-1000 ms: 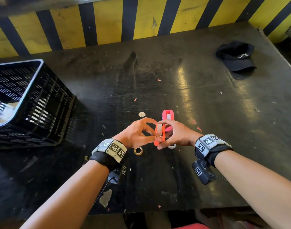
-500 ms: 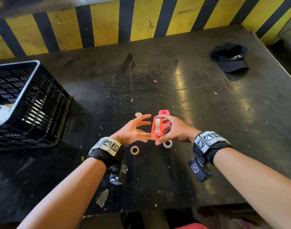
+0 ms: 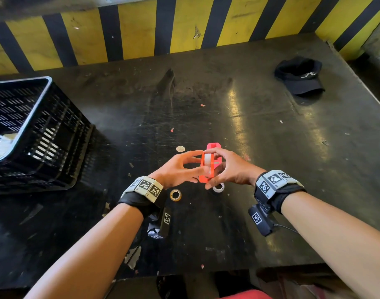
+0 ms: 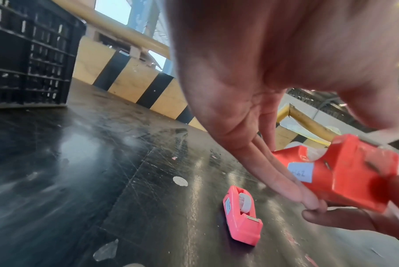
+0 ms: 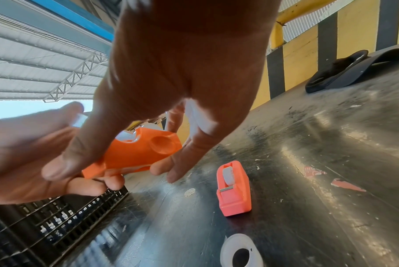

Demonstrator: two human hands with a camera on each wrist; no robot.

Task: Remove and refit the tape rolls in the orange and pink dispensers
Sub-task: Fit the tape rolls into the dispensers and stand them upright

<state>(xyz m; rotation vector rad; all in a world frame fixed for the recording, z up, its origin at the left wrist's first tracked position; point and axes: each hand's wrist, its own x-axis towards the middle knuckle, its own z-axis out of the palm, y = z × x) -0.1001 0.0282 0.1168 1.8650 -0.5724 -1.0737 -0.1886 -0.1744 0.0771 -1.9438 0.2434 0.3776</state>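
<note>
The small orange plastic tape dispenser (image 3: 207, 169) is held up off the dark scuffed desk (image 3: 271, 137), caught between both hands near the front middle. The right hand (image 3: 232, 169) is curled round it from the right side, thumb underneath at the lower end and fingertips arched over the top edge, so the grip is closed on the dispenser body. The left hand (image 3: 180, 169) is laid against the other side with long, nearly straight fingers (image 4: 292, 182) pressed along the labelled wall; an open grip, used as a support rather than a clasp. A white tape roll (image 3: 207, 161) is seen sitting in the orange dispenser's slot, its edge showing from above. How firmly the roll is seated cannot be told.

The pink plastic tape dispenser (image 5: 234, 187) is lying on the desk just beyond the hands, a pale roll in its cradle and the metal cutter at the near end. In the head view only its far tip is seen above the fingers.

Two loose rolls are left on the desk under the wrists: a brownish tape ring (image 3: 175, 195) near the left wrist and a clear-white tape ring (image 3: 218, 187) just below the right thumb. A black slatted plastic crate (image 3: 33, 134) is parked at the left, and a black cap (image 3: 299, 76) at the far right corner, well apart from the work.
</note>
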